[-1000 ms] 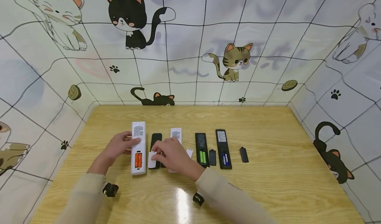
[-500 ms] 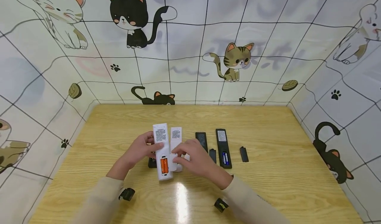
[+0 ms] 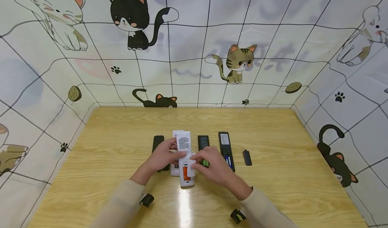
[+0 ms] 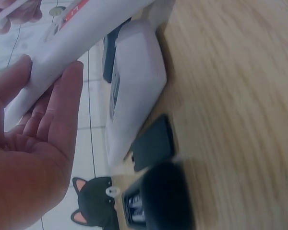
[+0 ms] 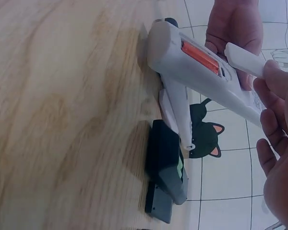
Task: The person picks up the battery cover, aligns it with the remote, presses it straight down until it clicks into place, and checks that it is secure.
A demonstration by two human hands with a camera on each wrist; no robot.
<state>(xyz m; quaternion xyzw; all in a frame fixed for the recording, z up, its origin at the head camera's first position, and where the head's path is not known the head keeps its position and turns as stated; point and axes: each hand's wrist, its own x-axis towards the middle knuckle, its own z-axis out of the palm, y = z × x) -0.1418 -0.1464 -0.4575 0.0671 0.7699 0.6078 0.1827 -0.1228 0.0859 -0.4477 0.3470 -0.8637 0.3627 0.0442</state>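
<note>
Raised just above the table, a white remote control [image 3: 183, 144] shows its back, and orange batteries [image 5: 200, 56] sit in its uncovered compartment. My left hand [image 3: 162, 155] grips it from the left side, thumb on the back, fingers beneath in the left wrist view. My right hand [image 3: 213, 164] pinches a white battery cover [image 5: 245, 60] between thumb and finger. That cover is tilted beside the compartment and overlaps its right side in the head view. Behind the held remote, a second white remote [image 4: 139, 72] lies on the table, partly hidden.
A black remote [image 3: 158, 141] lies to the left. Right of the hands are a black remote [image 3: 203, 141] with green batteries, partly covered by my hand, and another black remote [image 3: 225, 148] with blue batteries. A loose black battery cover [image 3: 247, 158] lies farther right on the wooden table [image 3: 288, 181].
Both hands have moved right, carrying the white remote and its cover from the left end of the row to in front of the second white remote. The cover has come closer to the compartment.
</note>
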